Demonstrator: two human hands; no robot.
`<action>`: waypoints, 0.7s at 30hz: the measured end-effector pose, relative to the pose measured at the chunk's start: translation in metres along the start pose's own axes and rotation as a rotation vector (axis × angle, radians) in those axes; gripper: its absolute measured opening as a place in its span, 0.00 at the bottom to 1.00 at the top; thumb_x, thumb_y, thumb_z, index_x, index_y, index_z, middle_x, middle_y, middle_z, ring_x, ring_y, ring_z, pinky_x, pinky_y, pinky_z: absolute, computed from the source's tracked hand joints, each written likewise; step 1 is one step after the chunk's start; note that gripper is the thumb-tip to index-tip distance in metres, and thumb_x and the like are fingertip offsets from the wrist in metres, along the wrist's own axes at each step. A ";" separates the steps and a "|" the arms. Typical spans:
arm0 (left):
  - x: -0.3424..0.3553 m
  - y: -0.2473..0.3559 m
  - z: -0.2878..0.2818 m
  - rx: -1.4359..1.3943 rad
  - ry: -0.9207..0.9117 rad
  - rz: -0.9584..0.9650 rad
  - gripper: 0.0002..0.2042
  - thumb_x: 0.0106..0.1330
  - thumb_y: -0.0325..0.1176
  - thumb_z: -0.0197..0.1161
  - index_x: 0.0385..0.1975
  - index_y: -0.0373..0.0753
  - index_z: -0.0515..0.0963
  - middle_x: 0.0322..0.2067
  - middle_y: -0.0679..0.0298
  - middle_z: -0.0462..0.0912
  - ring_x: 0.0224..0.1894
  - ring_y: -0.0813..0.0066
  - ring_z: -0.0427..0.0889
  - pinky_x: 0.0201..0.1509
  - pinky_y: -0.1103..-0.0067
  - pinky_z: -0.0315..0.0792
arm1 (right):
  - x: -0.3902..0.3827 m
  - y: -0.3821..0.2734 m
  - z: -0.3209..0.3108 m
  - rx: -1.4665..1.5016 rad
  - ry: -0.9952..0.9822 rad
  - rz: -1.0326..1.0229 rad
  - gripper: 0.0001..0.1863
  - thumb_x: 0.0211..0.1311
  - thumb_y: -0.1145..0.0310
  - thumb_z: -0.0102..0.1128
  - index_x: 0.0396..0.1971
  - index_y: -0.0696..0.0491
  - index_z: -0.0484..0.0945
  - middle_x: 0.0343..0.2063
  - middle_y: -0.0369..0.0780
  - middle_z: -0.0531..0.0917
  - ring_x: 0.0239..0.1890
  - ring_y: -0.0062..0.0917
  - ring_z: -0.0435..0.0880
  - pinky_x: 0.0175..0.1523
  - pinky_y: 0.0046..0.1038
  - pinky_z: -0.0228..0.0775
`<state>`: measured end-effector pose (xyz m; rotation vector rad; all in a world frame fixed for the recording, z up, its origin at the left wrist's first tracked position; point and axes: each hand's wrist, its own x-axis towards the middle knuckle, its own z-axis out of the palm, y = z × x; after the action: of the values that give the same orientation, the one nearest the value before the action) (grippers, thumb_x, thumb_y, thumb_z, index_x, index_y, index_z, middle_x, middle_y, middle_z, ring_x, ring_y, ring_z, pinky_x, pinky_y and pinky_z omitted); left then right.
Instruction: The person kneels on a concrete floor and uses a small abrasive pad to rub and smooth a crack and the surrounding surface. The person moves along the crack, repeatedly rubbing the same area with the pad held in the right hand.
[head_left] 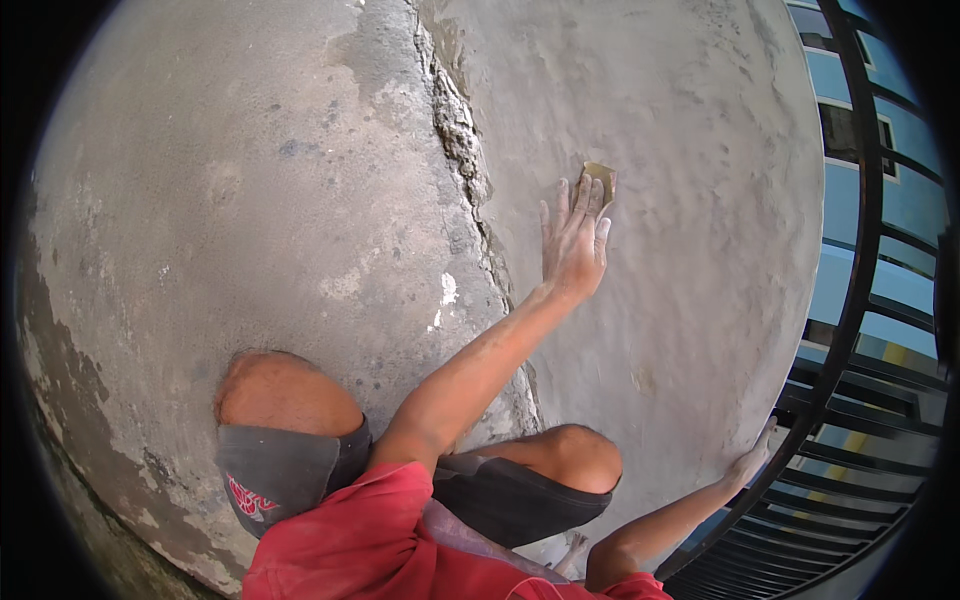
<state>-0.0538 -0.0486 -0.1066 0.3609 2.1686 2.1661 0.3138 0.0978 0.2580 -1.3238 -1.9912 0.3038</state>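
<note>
My left hand (575,235) presses a small square of yellowish abrasive paper (600,175) against smooth grey concrete (700,200), its fingers long and straight over the piece, with pale dust on them. Left of the hand runs a jagged, crumbling crack (455,130), separating that smooth area from rougher, stained concrete (180,180). Down at the lower right, my right hand (750,460) rests at the concrete's edge beside a black metal railing (840,370), fingers extended and holding no visible object.
My bent knees (280,395) in dark shorts fill part of the lower middle, below the crack and left hand. Past the railing on the right is a light blue building (835,290) with windows. A dark, mossy margin (90,500) borders the concrete at the lower left.
</note>
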 end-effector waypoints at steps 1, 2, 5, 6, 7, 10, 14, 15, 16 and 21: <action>-0.006 -0.003 0.003 0.041 -0.007 0.006 0.30 0.86 0.41 0.44 0.85 0.44 0.55 0.85 0.51 0.53 0.86 0.41 0.44 0.86 0.48 0.44 | -0.002 -0.002 0.002 -0.014 -0.007 0.006 0.45 0.78 0.34 0.56 0.63 0.69 0.81 0.59 0.47 0.87 0.60 0.34 0.85 0.68 0.32 0.74; 0.004 0.002 -0.005 -0.015 0.021 -0.032 0.30 0.86 0.41 0.44 0.85 0.43 0.55 0.85 0.51 0.53 0.87 0.41 0.44 0.87 0.48 0.43 | -0.005 -0.002 0.001 -0.025 -0.002 0.017 0.45 0.78 0.34 0.56 0.63 0.69 0.81 0.59 0.47 0.87 0.60 0.34 0.85 0.68 0.32 0.74; 0.054 0.003 -0.021 -0.186 0.113 -0.084 0.30 0.86 0.42 0.44 0.84 0.39 0.55 0.84 0.50 0.54 0.87 0.41 0.44 0.87 0.49 0.41 | -0.002 -0.004 0.002 -0.072 -0.007 0.011 0.45 0.78 0.34 0.56 0.63 0.69 0.81 0.59 0.47 0.87 0.60 0.34 0.85 0.69 0.32 0.74; 0.056 0.001 -0.021 -0.241 0.148 -0.071 0.30 0.86 0.42 0.43 0.84 0.40 0.56 0.84 0.49 0.54 0.86 0.41 0.44 0.87 0.49 0.41 | -0.001 -0.006 -0.004 -0.100 -0.014 0.002 0.45 0.78 0.34 0.57 0.63 0.69 0.81 0.59 0.47 0.87 0.60 0.34 0.85 0.69 0.32 0.74; 0.055 -0.001 -0.021 -0.286 0.183 -0.059 0.30 0.86 0.42 0.43 0.84 0.40 0.56 0.84 0.49 0.55 0.86 0.41 0.45 0.87 0.49 0.41 | -0.001 -0.004 -0.013 -0.075 -0.012 0.017 0.45 0.79 0.35 0.56 0.64 0.69 0.80 0.60 0.48 0.87 0.60 0.35 0.85 0.69 0.32 0.73; -0.027 -0.032 0.013 -0.141 0.008 -0.091 0.30 0.88 0.48 0.37 0.85 0.43 0.55 0.85 0.54 0.53 0.87 0.44 0.42 0.85 0.41 0.41 | -0.008 -0.017 0.011 0.035 -0.028 0.045 0.44 0.80 0.37 0.54 0.67 0.70 0.78 0.62 0.50 0.85 0.60 0.36 0.84 0.69 0.33 0.71; 0.009 -0.033 0.000 -0.195 0.106 -0.216 0.30 0.88 0.48 0.38 0.84 0.41 0.57 0.84 0.53 0.54 0.87 0.44 0.45 0.86 0.43 0.40 | -0.010 -0.007 0.004 -0.108 0.037 -0.024 0.44 0.80 0.37 0.55 0.66 0.69 0.79 0.60 0.49 0.86 0.59 0.36 0.85 0.69 0.33 0.72; 0.029 -0.036 -0.007 -0.216 0.127 -0.231 0.30 0.88 0.48 0.38 0.84 0.41 0.58 0.84 0.52 0.55 0.87 0.44 0.45 0.86 0.45 0.40 | -0.005 -0.008 0.002 -0.130 0.020 0.009 0.44 0.79 0.36 0.56 0.64 0.69 0.80 0.58 0.49 0.87 0.59 0.35 0.85 0.68 0.32 0.73; 0.041 -0.039 -0.015 -0.234 0.143 -0.254 0.30 0.88 0.48 0.39 0.83 0.40 0.59 0.84 0.51 0.55 0.87 0.43 0.45 0.87 0.47 0.41 | -0.004 -0.007 -0.004 -0.159 0.000 0.047 0.44 0.79 0.36 0.56 0.63 0.69 0.82 0.56 0.48 0.88 0.58 0.35 0.86 0.68 0.32 0.74; -0.052 -0.033 0.016 -0.216 0.006 -0.101 0.30 0.88 0.48 0.40 0.81 0.37 0.63 0.83 0.49 0.56 0.86 0.43 0.47 0.87 0.51 0.43 | -0.001 -0.004 -0.002 -0.062 0.026 0.001 0.43 0.80 0.36 0.55 0.61 0.70 0.83 0.56 0.48 0.89 0.58 0.34 0.86 0.67 0.31 0.74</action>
<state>-0.0043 -0.0426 -0.1459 0.2271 1.8857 2.3164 0.3126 0.0953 0.2613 -1.3610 -1.9923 0.2258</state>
